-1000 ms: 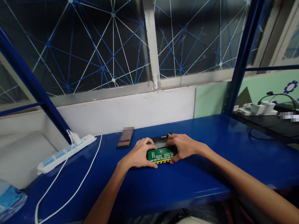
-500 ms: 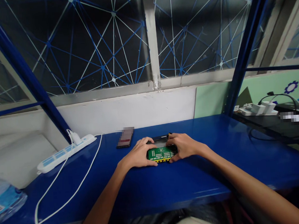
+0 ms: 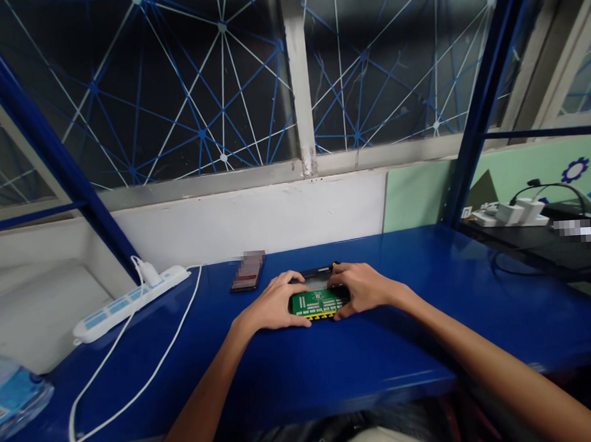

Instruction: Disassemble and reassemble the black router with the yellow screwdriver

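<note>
A green circuit board (image 3: 318,303) with yellow parts along its near edge lies on the blue table (image 3: 334,359). My left hand (image 3: 273,304) grips its left end and my right hand (image 3: 360,288) grips its right end, thumbs at the near edge. A black flat device (image 3: 318,271) lies just behind the board, partly hidden by my fingers.
A dark phone (image 3: 248,272) lies left of my hands. A white power strip (image 3: 130,303) with a plugged charger and white cable (image 3: 136,391) runs over the table's left part. A plastic-wrapped pack (image 3: 10,398) sits at far left. Chargers (image 3: 512,213) lie on a neighbouring black bench.
</note>
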`<control>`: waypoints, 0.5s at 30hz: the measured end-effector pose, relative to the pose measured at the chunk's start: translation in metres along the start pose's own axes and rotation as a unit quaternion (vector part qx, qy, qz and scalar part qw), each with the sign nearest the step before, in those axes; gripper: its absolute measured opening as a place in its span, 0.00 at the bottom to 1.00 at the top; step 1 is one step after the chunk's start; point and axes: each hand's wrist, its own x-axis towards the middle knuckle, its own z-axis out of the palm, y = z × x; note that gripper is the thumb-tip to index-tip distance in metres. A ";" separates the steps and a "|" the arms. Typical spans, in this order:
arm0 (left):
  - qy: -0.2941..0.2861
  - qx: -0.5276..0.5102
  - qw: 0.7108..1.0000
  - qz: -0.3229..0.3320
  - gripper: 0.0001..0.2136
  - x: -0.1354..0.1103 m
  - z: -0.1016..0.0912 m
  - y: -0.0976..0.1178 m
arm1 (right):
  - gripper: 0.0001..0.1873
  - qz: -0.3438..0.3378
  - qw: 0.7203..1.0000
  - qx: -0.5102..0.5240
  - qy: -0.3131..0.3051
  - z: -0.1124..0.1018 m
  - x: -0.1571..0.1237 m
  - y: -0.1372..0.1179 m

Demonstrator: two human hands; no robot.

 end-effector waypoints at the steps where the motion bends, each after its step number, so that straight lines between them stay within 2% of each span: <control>1: 0.000 -0.002 1.000 0.001 0.30 0.000 0.000 0.000 | 0.31 -0.002 1.000 0.000 0.000 0.000 0.000 0.000; 15: -0.023 0.005 1.000 -0.007 0.30 0.000 0.002 0.000 | 0.31 -0.009 1.000 -0.019 -0.019 0.007 0.001 -0.001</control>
